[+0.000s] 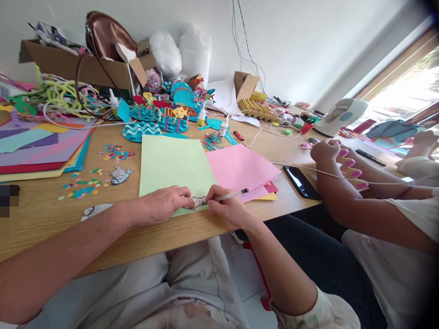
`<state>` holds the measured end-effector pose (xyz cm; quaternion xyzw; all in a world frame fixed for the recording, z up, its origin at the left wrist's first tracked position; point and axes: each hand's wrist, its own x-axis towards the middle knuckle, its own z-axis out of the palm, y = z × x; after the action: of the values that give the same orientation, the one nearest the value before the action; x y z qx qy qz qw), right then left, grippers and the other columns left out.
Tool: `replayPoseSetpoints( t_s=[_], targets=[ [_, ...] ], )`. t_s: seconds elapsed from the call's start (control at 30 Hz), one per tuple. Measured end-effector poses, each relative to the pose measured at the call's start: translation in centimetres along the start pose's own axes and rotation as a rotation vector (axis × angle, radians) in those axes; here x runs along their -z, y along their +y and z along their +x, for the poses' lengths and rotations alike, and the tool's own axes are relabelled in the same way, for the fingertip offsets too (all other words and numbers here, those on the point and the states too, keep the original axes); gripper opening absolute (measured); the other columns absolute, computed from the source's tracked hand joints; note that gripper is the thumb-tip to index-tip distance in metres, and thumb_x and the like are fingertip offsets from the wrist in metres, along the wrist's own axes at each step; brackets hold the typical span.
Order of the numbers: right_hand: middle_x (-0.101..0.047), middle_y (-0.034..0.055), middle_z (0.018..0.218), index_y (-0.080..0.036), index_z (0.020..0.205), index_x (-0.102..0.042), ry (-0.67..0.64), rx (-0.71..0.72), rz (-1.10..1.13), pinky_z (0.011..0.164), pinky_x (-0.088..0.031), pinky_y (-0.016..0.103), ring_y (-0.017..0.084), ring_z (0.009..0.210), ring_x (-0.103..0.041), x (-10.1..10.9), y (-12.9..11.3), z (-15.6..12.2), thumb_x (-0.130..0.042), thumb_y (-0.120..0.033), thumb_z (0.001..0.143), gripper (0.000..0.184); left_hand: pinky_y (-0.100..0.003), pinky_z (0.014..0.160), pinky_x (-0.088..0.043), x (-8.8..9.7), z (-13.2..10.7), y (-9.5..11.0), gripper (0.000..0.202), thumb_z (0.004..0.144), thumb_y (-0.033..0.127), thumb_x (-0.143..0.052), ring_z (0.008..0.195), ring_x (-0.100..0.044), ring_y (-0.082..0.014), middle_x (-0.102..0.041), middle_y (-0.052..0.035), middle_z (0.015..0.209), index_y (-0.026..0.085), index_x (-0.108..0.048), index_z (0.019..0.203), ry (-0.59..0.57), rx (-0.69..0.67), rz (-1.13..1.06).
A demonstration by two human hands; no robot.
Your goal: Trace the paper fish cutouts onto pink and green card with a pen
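Note:
A pale green sheet of paper lies at the table's front edge, with a small paper fish cutout on its lower part. My left hand rests on the sheet with its fingers bent together, pinning the cutout at its left end. A pen with a clear barrel and black end is in my right hand, its tip close to the fish's right end; the fingers hide the tip itself. Two more fish cutouts lie left of the sheet: a grey one and a white one, partly behind my left forearm.
Pink paper sits right of the green sheet, beside a phone. Confetti and stacked coloured paper lie left. Glue bottles and blue fish crafts stand behind. A co-worker's hands hold a yellow-and-pink strip at right.

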<state>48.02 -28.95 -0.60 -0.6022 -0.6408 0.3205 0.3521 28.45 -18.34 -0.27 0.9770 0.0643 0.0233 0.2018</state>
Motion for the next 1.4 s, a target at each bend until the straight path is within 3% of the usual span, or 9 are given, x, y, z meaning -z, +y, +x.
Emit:
replayPoseSetpoints(
  t_s=[0.33,0.67,1.23,1.4],
  targets=[
    [-0.049,-0.0067,0.052,-0.021,0.071,-0.046,0.024,-0.043,0.052,0.049,-0.03,0.022,0.011,0.05,-0.043,-0.1,0.2,0.2,-0.047,-0.014,0.071,0.007,-0.026,0.085,-0.039,0.5,0.9,0.3,0.04,0.081,-0.004,-0.037,0.097,-0.052,-0.0182,-0.061,-0.0039,0.101,0.02,-0.063,0.099,0.003,-0.104,0.039],
    [-0.05,-0.0053,0.06,-0.019,0.071,-0.05,0.009,0.032,0.016,0.05,-0.029,0.021,0.009,0.054,-0.041,-0.3,0.0,-0.3,-0.046,-0.011,0.071,0.009,-0.023,0.081,-0.042,0.3,2.0,0.3,0.034,0.076,-0.003,-0.036,0.09,-0.058,-0.0158,-0.062,-0.004,0.096,0.017,-0.061,0.086,-0.038,-0.072,-0.032],
    [-0.051,-0.0055,0.055,-0.021,0.07,-0.047,0.072,0.002,-0.047,0.051,-0.03,0.022,0.011,0.053,-0.043,-0.1,-0.1,0.2,-0.047,-0.013,0.072,0.008,-0.022,0.074,-0.042,0.5,2.1,0.8,0.032,0.076,-0.004,-0.037,0.082,-0.057,-0.0154,-0.06,-0.0039,0.089,0.016,-0.061,0.085,-0.034,-0.024,-0.038],
    [-0.051,-0.0049,0.055,-0.021,0.069,-0.046,0.084,0.008,-0.036,0.051,-0.031,0.023,0.012,0.054,-0.043,-0.2,-0.1,0.2,-0.046,-0.014,0.072,0.008,-0.023,0.074,-0.042,0.3,2.0,0.7,0.033,0.08,-0.001,-0.036,0.084,-0.057,-0.016,-0.06,-0.0043,0.09,0.017,-0.061,0.092,-0.01,-0.036,-0.031]
  ],
)
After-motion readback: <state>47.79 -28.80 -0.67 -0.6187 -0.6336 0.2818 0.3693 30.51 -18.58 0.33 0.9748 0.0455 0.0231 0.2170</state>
